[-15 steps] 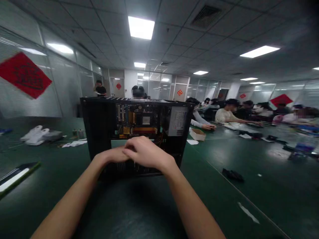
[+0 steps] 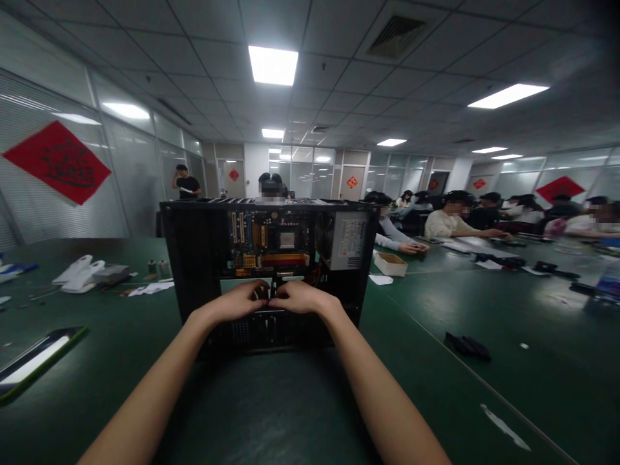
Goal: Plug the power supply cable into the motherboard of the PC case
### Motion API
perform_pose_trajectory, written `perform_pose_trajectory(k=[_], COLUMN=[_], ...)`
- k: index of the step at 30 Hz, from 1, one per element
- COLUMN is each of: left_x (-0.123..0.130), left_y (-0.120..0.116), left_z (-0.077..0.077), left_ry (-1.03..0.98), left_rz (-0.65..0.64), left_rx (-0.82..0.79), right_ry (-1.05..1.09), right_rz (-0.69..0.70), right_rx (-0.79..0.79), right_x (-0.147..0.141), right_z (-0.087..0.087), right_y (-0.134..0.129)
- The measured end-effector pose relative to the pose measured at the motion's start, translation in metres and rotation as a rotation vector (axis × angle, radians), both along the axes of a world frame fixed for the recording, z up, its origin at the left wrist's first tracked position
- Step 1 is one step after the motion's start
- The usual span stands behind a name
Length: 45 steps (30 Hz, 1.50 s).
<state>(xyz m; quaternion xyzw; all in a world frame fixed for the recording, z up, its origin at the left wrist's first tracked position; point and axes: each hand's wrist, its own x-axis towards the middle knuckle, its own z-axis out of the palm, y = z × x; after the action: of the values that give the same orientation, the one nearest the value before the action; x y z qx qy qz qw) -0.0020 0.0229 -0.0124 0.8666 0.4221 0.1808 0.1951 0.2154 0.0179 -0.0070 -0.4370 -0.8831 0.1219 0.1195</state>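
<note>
Computer case (image 2: 194, 252) — black, upright, open-sided — motherboard (image 2: 271, 247) and silver power supply (image 2: 347, 237) showing.

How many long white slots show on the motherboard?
2: a left slot and a right slot, side by side toward the upper left of the motherboard. Others may be hidden by the computer case.

I cannot resolve what the left hand (image 2: 242, 301) and right hand (image 2: 301, 298) touch; the left edge crops the green-edged device (image 2: 39, 363).
</note>
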Motion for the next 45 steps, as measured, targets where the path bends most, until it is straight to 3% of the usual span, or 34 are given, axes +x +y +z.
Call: perform_pose_trajectory(k=[4, 7, 10, 14, 19, 26, 31, 37, 45], left_x=[0.002, 0.002, 0.002, 0.005, 0.017, 0.03, 0.031, 0.033, 0.033], left_y=[0.0, -0.005, -0.012, -0.023, -0.043, -0.073, -0.083, -0.094, -0.107], left_z=[0.001, 0.004, 0.012, 0.027, 0.047, 0.069, 0.078, 0.082, 0.089], left_ry=[0.016, -0.002, -0.059, -0.115, -0.126, -0.134, -0.141, -0.17, -0.282], left_rz=[0.007, 0.001, 0.007, -0.081, -0.171, -0.173, -0.166, -0.12, -0.128], left_rx=[0.059, 0.08, 0.079, 0.087, 0.123, 0.322, 0.435, 0.543, 0.356], right_ry=[0.072, 0.248, 0.474, 0.665, 0.576, 0.482, 0.465, 0.541, 0.559], right_rz=[0.011, 0.017, -0.003, 0.011, 0.053, 0.086, 0.146, 0.085, 0.125], right_rx=[0.013, 0.053, 0.036, -0.004, -0.003, -0.01, -0.015, -0.009, -0.086], right_x=[0.0, 0.001, 0.002, 0.009, 0.025, 0.038, 0.036, 0.035, 0.036], right_z=[-0.005, -0.002, 0.01, 0.033, 0.057, 0.072, 0.084, 0.093, 0.093], right_y=[0.002, 0.001, -0.006, -0.024, -0.047, -0.07, -0.089, -0.104, -0.11])
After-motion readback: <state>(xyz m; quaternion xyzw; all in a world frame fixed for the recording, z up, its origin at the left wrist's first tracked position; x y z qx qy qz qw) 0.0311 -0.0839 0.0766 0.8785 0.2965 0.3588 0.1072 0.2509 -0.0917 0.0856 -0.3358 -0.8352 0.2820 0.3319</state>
